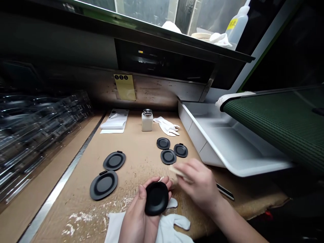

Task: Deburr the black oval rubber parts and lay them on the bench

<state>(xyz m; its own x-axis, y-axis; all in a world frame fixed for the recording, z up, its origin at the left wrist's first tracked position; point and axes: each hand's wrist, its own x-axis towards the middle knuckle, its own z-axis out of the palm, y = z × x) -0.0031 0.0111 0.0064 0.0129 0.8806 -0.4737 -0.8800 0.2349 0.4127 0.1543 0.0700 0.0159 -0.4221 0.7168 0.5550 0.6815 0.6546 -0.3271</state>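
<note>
Near the front of the table, my left hand is closed around a black oval plastic cover, its dished face turned up toward me. To its right, my right hand pinches a cream-coloured cloth or pad, slightly blurred and apart from the cover. Similar black covers lie on the cardboard: one and another on the left, and a group of three ahead of my right hand. Beneath my left wrist is a white glove.
A square bottle with a metal top stands at the back, between white papers and another white glove. On the right are a white tray and a green conveyor belt. Stacked clear plastic trays line the left side.
</note>
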